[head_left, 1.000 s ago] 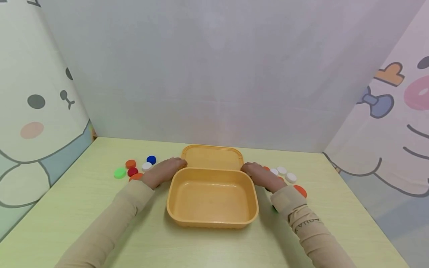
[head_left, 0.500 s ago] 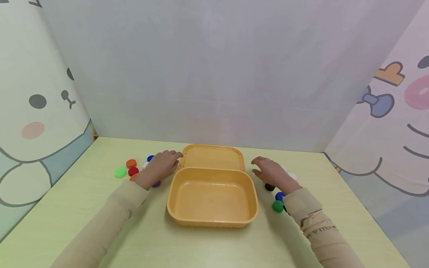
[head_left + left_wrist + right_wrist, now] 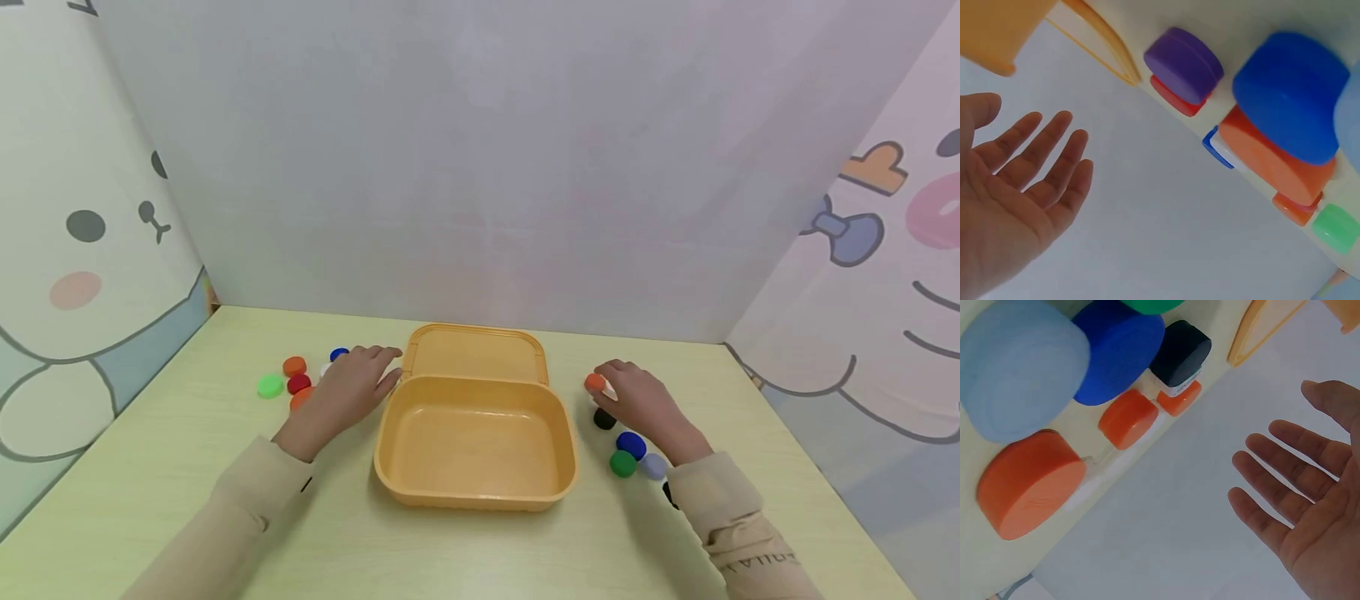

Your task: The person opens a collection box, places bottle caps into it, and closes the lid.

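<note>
The left hand [image 3: 351,387] and right hand [image 3: 643,407], fingers apart, flank the yellow box [image 3: 476,502]. A green disc [image 3: 622,464] lies on the worktop [image 3: 480,558] near the right hand.

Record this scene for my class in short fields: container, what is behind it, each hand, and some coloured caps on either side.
Container: yellow box, open side up, on the table
Behind it: flat yellow panel
Left hand: fingers apart, holding nothing
Right hand: holding nothing, near an orange cap
Caps at left: light green cap, red cap
Caps at right: dark green cap, black cap, pale blue cap
</note>
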A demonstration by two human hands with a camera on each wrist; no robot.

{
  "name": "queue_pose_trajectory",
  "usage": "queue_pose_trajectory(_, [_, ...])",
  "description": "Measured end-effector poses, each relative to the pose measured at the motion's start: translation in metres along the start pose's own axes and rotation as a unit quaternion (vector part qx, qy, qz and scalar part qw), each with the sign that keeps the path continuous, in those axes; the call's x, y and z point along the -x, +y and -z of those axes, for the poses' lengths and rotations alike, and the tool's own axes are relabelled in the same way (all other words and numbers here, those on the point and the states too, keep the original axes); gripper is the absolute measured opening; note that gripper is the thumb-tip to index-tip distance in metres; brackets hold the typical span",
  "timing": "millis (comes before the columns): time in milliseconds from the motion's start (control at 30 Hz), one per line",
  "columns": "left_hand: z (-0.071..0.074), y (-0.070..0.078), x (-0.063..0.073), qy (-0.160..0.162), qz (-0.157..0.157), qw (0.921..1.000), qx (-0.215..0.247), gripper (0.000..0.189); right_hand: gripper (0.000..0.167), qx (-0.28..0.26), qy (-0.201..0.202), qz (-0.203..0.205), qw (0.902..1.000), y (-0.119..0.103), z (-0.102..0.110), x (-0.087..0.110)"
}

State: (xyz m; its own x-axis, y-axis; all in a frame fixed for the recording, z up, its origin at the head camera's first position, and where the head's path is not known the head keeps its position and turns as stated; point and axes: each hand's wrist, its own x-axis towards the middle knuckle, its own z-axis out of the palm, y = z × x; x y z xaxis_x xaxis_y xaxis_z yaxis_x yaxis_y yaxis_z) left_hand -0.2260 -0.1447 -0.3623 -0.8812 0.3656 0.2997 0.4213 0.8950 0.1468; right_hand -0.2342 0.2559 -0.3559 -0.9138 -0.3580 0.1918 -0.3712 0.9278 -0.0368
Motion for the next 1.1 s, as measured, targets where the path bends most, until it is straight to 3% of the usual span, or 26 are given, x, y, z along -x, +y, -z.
queue_pose_trajectory(200, [0.0,0.013,0.016,-0.006,0.019,0.9998,0.002,0.043,0.039,0.014,0.004,-0.008,0.9999,0.007,-0.003,0.014])
queue_pose_trajectory(433, [0.001,0.028,0.029,-0.038,0.054,0.9978,-0.003,0.052,0.038,0.02,0.014,0.001,0.9997,0.009,-0.009,0.025])
queue_pose_trajectory(800, [-0.003,0.042,0.032,-0.066,0.108,0.9913,0.037,0.053,0.038,0.044,0.0,-0.003,0.999,0.01,-0.023,0.032])
queue_pose_trajectory(1100, [-0.007,0.047,0.032,-0.057,0.114,0.9914,0.03,0.049,0.035,0.059,0.003,0.004,0.9982,0.011,-0.031,0.032])
